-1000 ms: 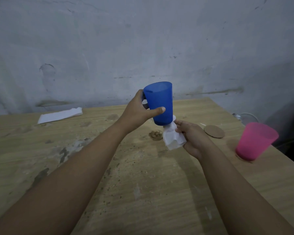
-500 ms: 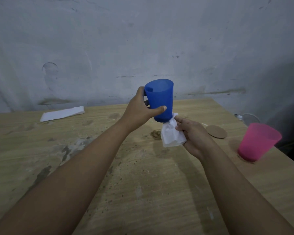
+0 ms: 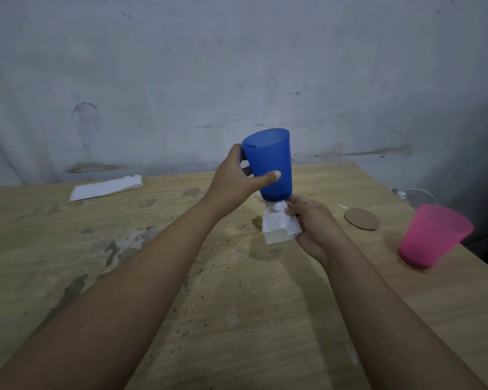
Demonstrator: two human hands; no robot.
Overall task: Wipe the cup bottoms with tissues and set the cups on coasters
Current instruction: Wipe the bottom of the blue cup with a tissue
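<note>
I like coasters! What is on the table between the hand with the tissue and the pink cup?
A round brown coaster, seen in the head view.

Two cups, a coaster and tissues over the table

The raised cup [image 3: 271, 164] is sitting in the left hand [image 3: 233, 182] above the table [image 3: 237, 319], the tissue [image 3: 279, 228] touching its bottom from the right hand [image 3: 313, 223]. The coaster [image 3: 362, 218] is lying to the right, the second cup [image 3: 431, 240] standing further right and nearer, the folded tissue [image 3: 106, 187] lying far left at the back.
</note>
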